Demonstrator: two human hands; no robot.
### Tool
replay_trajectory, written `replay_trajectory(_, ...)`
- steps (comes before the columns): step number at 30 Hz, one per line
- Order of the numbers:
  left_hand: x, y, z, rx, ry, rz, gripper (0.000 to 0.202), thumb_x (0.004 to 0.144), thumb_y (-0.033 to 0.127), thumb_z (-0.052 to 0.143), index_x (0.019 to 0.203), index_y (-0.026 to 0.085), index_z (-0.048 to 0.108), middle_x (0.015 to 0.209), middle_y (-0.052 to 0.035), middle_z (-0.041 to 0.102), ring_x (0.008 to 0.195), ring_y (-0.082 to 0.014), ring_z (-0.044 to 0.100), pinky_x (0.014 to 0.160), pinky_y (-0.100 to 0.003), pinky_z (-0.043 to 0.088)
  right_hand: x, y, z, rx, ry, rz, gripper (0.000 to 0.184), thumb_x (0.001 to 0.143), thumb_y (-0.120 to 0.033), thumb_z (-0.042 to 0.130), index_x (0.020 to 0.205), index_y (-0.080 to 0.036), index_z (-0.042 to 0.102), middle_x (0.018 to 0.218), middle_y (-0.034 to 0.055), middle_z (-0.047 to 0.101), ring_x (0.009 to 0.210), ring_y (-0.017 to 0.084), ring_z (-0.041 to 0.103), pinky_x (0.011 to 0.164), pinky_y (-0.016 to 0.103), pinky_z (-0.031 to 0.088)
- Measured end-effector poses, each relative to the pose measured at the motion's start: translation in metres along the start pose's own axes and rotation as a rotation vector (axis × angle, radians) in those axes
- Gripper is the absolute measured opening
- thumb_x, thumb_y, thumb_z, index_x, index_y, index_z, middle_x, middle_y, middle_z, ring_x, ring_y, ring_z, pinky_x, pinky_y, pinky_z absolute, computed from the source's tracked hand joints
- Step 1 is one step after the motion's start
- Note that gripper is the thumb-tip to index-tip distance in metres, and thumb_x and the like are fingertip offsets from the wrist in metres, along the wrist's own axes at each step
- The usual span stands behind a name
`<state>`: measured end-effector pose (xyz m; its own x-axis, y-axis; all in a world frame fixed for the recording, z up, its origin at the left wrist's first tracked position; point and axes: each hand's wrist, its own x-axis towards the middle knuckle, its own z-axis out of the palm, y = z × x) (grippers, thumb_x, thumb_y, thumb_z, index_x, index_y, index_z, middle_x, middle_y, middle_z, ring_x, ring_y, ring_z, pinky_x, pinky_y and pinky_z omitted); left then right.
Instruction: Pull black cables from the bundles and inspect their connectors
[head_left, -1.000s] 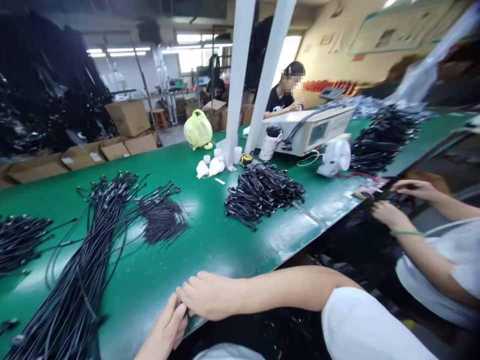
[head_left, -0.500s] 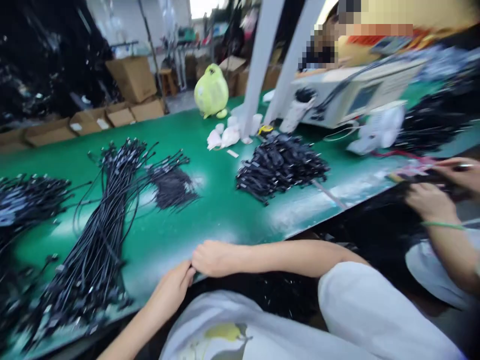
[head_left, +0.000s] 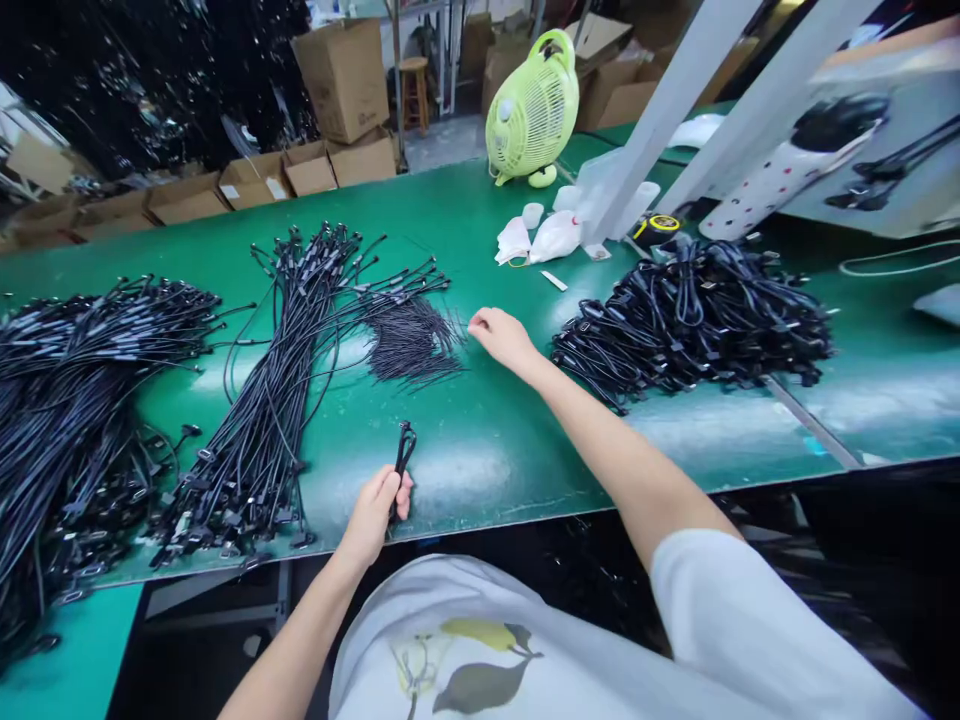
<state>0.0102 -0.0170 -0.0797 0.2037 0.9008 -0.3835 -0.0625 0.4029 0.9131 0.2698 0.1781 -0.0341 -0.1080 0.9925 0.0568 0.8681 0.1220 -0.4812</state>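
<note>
My left hand (head_left: pixel 379 510) is closed around a folded black cable (head_left: pixel 405 447), whose looped end sticks up above the fist near the table's front edge. Farther out, my right hand (head_left: pixel 504 338) reaches over the green table with its fingertips pinched together. They are beside the right edge of a pile of short, thin black ties (head_left: pixel 412 343); whatever is in the pinch is too small to make out. Left of the ties lies a long bundle of straight black cables (head_left: pixel 274 375). A heap of coiled black cables (head_left: pixel 697 315) lies right of my right forearm.
Another thick pile of black cables (head_left: pixel 97 360) covers the left end of the table (head_left: pixel 480 440). Toward the back stand a green fan (head_left: pixel 534 110), white plastic bags (head_left: pixel 555 237), a tape measure (head_left: pixel 657 229) and slanted white posts (head_left: pixel 675 110). Cardboard boxes (head_left: pixel 187 198) line the far edge.
My hands, together at the table edge before, have come apart. My right hand has moved out to the thin ties, and the folded cable now shows in my left hand. The view has swung left and down.
</note>
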Motion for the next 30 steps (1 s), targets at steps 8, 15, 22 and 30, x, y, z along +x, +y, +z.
replay_trajectory(8, -0.004, -0.001, -0.005, -0.21, 0.045, -0.019, 0.042, 0.082, 0.056, 0.064, 0.083, 0.015, 0.053, 0.062, 0.0062, 0.045, 0.047, -0.0059, 0.045, 0.049, -0.021, 0.032, 0.028, 0.008, 0.044, -0.051, -0.013, 0.056, 0.008, 0.087, -0.021, 0.055, 0.081, -0.016, 0.058, 0.093, 0.0111, 0.062, 0.083, 0.021, 0.055, 0.074, 0.03, 0.04)
replay_trajectory(15, 0.002, 0.013, 0.017, -0.315, -0.033, -0.024, 0.042, 0.078, 0.052, 0.069, 0.083, 0.013, 0.054, 0.058, 0.0076, 0.041, 0.043, -0.0033, 0.037, 0.045, -0.018, 0.027, -0.07, -0.005, 0.025, 0.191, -0.038, 0.043, 0.012, 0.092, -0.028, 0.044, 0.092, -0.018, 0.051, 0.081, 0.0065, 0.062, 0.074, 0.019, 0.058, 0.071, 0.03, 0.043)
replay_trajectory(22, 0.003, 0.02, 0.033, -0.296, -0.114, 0.052, 0.058, 0.082, 0.051, 0.065, 0.126, 0.015, 0.049, 0.06, 0.0087, 0.04, 0.044, -0.0048, 0.035, 0.045, -0.019, 0.028, -0.153, -0.068, 0.063, 1.004, -0.361, 0.017, 0.024, 0.081, -0.037, 0.055, 0.095, -0.017, 0.057, 0.065, -0.0033, 0.056, 0.055, 0.012, 0.051, 0.054, 0.024, 0.04)
replay_trajectory(30, 0.0, 0.015, 0.01, 0.442, 0.16, 0.337, 0.039, 0.095, 0.033, 0.044, 0.127, 0.018, 0.059, 0.08, -0.0029, 0.063, 0.065, -0.0129, 0.053, 0.069, -0.026, 0.045, -0.159, -0.082, 0.059, -0.077, 0.139, -0.772, 0.026, 0.097, -0.015, 0.041, 0.087, -0.014, 0.065, 0.082, 0.0073, 0.064, 0.075, 0.017, 0.056, 0.066, 0.03, 0.039)
